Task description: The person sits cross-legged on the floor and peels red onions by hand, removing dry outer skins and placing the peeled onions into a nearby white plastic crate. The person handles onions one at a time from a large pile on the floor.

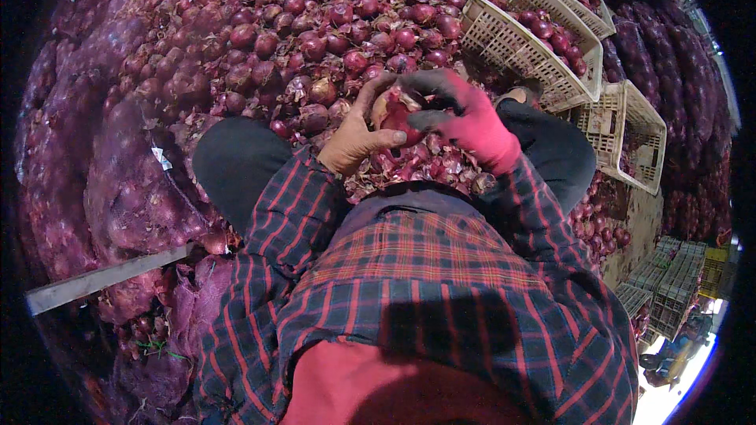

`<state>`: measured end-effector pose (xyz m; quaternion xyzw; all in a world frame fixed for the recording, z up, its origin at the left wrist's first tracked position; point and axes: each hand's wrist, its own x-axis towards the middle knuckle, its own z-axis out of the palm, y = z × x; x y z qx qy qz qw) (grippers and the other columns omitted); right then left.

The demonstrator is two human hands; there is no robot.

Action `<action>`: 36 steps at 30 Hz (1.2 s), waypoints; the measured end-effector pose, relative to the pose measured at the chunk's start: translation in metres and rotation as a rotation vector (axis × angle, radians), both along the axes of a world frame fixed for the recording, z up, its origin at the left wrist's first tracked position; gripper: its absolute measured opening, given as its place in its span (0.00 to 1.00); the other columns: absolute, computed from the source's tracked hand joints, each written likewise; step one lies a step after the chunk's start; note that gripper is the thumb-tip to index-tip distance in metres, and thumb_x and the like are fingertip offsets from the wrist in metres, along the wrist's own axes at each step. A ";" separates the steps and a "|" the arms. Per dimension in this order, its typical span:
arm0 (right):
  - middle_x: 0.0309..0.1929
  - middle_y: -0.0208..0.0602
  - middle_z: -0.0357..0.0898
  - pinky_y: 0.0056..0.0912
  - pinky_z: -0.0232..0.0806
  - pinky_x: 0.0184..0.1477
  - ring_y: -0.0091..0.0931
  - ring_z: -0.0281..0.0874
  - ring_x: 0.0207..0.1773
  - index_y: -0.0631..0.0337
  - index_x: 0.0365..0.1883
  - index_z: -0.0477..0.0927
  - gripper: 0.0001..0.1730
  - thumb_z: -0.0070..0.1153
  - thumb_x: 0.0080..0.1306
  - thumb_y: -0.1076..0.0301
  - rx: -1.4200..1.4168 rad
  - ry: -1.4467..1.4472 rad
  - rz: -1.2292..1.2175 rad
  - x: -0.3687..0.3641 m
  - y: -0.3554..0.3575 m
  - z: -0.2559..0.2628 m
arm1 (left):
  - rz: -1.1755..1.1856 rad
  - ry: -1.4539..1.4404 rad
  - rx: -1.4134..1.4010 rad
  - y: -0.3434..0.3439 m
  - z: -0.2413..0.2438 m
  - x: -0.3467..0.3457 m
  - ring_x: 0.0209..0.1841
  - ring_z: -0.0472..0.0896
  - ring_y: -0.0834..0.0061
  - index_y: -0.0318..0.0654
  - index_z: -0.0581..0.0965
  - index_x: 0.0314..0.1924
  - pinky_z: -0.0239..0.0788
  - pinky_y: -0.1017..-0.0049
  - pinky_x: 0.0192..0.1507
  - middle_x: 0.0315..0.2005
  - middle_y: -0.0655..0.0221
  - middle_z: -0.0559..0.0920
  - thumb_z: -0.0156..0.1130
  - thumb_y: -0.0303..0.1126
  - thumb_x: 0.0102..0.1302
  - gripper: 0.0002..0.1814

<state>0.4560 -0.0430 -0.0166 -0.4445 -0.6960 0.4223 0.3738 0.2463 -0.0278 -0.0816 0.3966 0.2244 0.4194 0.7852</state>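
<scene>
My left hand [357,124], bare, curls its fingers and thumb around a red onion [394,113] with loose papery skin. From the other side my right hand [469,115], in a pink glove with dark-coated fingers, bends over the same onion, its thumb and fingertips against it. The glove hides part of the onion, and I cannot tell whether anything else is in that hand. Below the hands, a heap of loose onion skins [422,162] lies between my bent legs. A wide pile of red onions [331,29] spreads in front of me.
Plastic crates with onions [531,41] stand at the upper right, beside another pale crate [626,136]. Filled mesh sacks [136,177] line the left side, near a flat bar [112,277]. More sacks [685,88] are stacked far right. Stacked crates [667,283] stand at lower right.
</scene>
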 end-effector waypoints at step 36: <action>0.42 0.23 0.76 0.21 0.65 0.42 0.17 0.68 0.40 0.60 0.59 0.75 0.25 0.45 0.76 0.49 -0.318 0.451 -0.113 -0.006 -0.037 -0.065 | 0.180 0.622 0.673 -0.030 0.003 0.012 0.59 0.73 0.69 0.46 0.73 0.66 0.62 0.73 0.62 0.56 0.61 0.74 0.59 0.35 0.70 0.24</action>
